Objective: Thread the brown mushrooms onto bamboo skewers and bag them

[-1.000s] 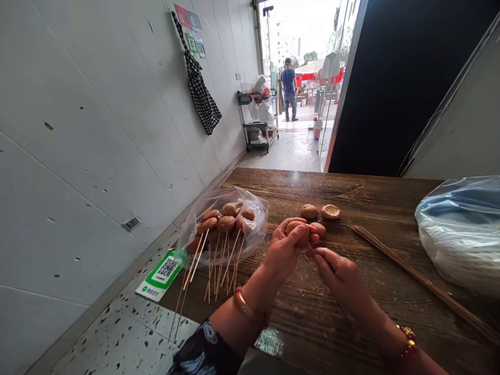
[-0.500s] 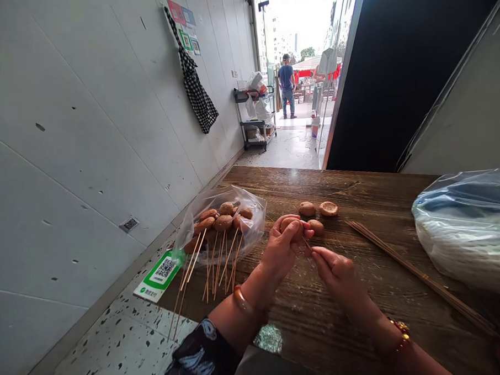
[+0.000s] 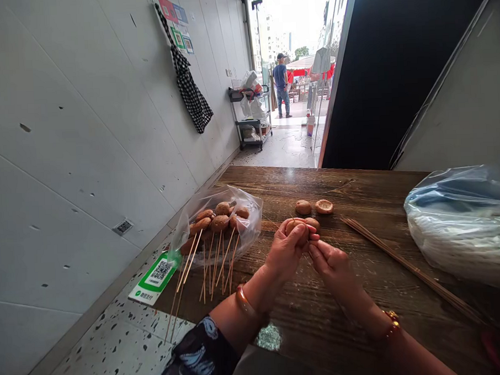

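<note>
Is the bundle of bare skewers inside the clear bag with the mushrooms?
No, the bundle of bare skewers lies on the wooden table, right of the right hand.

Hands at one brown mushroom above a wooden table

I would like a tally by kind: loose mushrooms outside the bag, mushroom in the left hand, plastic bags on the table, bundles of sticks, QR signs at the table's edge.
Loose mushrooms: 3
Mushroom in the left hand: 1
Plastic bags: 2
Bundle of sticks: 1
QR sign: 1
Total: 8
</note>
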`<control>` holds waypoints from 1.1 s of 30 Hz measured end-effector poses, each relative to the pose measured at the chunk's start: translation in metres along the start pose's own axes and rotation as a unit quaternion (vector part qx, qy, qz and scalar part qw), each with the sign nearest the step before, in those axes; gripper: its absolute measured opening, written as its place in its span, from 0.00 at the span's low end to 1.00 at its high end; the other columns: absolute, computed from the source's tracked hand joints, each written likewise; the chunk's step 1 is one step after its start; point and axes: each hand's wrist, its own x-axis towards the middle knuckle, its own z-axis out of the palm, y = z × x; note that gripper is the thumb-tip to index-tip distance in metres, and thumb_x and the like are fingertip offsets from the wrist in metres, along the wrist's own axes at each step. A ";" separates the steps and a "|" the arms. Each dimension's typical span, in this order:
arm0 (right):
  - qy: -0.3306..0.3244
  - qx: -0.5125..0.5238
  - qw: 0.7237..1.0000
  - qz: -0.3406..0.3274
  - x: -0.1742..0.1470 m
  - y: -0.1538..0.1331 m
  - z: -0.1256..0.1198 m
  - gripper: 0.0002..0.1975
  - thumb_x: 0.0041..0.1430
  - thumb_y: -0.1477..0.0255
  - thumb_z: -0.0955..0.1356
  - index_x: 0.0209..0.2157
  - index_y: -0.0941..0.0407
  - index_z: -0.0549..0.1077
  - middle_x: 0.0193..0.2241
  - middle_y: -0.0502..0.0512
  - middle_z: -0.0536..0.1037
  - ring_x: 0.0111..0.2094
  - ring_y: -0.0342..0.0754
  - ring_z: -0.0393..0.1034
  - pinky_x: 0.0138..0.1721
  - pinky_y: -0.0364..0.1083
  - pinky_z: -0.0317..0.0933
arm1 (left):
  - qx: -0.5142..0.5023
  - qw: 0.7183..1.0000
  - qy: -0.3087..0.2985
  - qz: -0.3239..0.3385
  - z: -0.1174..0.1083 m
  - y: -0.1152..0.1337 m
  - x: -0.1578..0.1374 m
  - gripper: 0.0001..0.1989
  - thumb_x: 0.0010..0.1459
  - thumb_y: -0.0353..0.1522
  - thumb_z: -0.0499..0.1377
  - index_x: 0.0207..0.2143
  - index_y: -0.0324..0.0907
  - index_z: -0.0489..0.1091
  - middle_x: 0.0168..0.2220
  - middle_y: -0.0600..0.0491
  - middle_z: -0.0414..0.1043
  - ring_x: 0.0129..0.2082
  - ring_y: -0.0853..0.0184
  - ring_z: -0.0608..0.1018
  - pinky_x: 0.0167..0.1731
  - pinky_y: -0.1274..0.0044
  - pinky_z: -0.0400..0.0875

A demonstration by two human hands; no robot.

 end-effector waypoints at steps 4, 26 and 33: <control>0.000 0.001 1.000 0.004 0.000 0.006 0.002 0.16 0.64 0.62 0.60 0.30 0.56 0.71 0.23 0.54 0.74 0.25 0.48 0.67 0.26 0.44 0.58 | -0.006 1.000 -0.002 0.004 -0.001 -0.002 0.001 0.13 0.52 0.35 0.66 0.37 0.38 0.69 0.34 0.50 0.76 0.32 0.68 0.78 0.36 0.77 0.70; -0.080 -0.299 0.951 -0.026 0.009 0.030 -0.005 0.11 0.63 0.63 0.64 0.33 0.54 0.72 0.35 0.54 0.76 0.36 0.49 0.71 0.36 0.45 0.58 | -0.109 0.988 0.104 0.018 -0.021 0.030 0.020 0.08 0.53 0.28 0.56 0.37 0.36 0.68 0.37 0.44 0.77 0.37 0.61 0.80 0.45 0.67 0.73; -0.104 -0.384 0.918 0.001 0.009 0.024 -0.009 0.07 0.64 0.73 0.63 0.32 0.55 0.71 0.35 0.55 0.78 0.37 0.48 0.72 0.36 0.44 0.58 | -0.106 0.988 0.099 0.050 -0.028 0.030 0.024 0.07 0.60 0.28 0.54 0.39 0.34 0.69 0.41 0.42 0.76 0.44 0.60 0.79 0.50 0.69 0.71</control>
